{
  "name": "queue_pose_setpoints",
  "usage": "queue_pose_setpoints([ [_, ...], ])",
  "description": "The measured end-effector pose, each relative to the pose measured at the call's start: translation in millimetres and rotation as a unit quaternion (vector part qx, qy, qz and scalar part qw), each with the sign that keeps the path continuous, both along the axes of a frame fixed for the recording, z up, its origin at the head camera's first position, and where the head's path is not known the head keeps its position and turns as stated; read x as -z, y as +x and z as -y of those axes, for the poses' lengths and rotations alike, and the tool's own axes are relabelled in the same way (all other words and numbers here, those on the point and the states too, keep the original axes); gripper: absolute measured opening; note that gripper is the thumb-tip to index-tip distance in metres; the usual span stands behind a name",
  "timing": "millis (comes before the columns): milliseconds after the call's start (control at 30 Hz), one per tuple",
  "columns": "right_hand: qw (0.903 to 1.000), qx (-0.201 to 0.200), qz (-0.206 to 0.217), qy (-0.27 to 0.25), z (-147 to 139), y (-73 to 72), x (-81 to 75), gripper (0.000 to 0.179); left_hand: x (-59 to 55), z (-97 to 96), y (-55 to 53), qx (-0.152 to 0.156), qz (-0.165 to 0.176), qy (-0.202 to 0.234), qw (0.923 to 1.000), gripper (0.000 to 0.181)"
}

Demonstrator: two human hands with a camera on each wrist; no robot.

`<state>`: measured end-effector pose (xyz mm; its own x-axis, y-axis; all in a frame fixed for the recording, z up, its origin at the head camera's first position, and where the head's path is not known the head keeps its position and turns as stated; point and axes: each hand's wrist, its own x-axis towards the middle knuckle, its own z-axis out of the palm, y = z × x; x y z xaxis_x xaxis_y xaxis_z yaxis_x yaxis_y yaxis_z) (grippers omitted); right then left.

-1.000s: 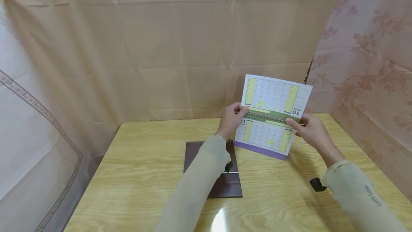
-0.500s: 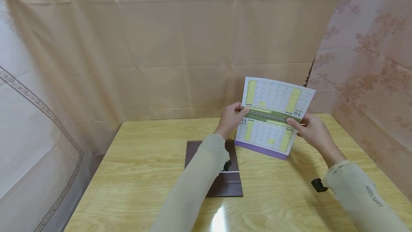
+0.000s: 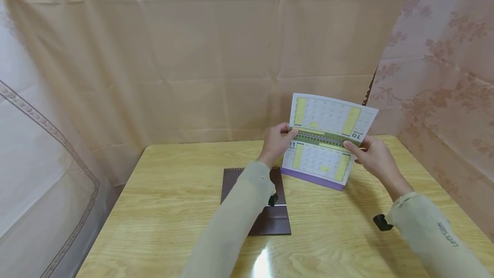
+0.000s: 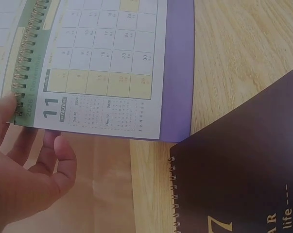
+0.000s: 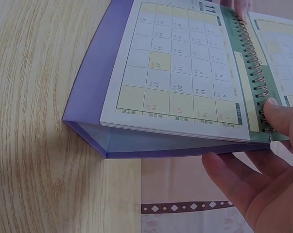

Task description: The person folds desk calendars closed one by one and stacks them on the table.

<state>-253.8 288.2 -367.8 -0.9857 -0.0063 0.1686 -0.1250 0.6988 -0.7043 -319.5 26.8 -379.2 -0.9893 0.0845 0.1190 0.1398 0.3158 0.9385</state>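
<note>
A spiral-bound desk calendar [image 3: 318, 162] with a purple base leans back at the table's far right. Its November page faces me, and the October page [image 3: 328, 115] stands upside down above the coil. My left hand [image 3: 277, 143] pinches the left end of the binding, thumb in front, as the left wrist view shows. At the other end my right hand [image 3: 372, 158] grips the binding, its thumb beside the coil [image 5: 255, 73] and fingers behind the purple stand [image 5: 88, 87]. The calendar's lower edge appears to rest on the table.
A dark brown spiral-bound calendar [image 3: 272, 220] with gold lettering lies on the wooden table [image 3: 173, 192], partly hidden under my left forearm. Beige cloth [image 3: 208, 55] hangs behind the table, and a flowered cloth [image 3: 455, 76] hangs at the right.
The October page has tilted slightly to the right and down since the first frame. Both hands keep their hold on the binding, nearly still.
</note>
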Motion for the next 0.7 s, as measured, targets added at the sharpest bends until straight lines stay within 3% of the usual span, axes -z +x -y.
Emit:
queue_pose_setpoints([
  [400, 0.9999, 0.012, 0.002, 0.012, -1.0, 3.9, 0.0, 0.059, 1.5, -4.5, 2.7, -0.010, 0.010, 0.007, 0.9999, 0.018],
  [700, 0.9986, 0.022, -0.039, 0.028, -4.3, 8.1, 2.4, 0.055, -0.6, -8.4, 8.1, -0.015, 0.017, 0.038, 0.9990, 0.017],
])
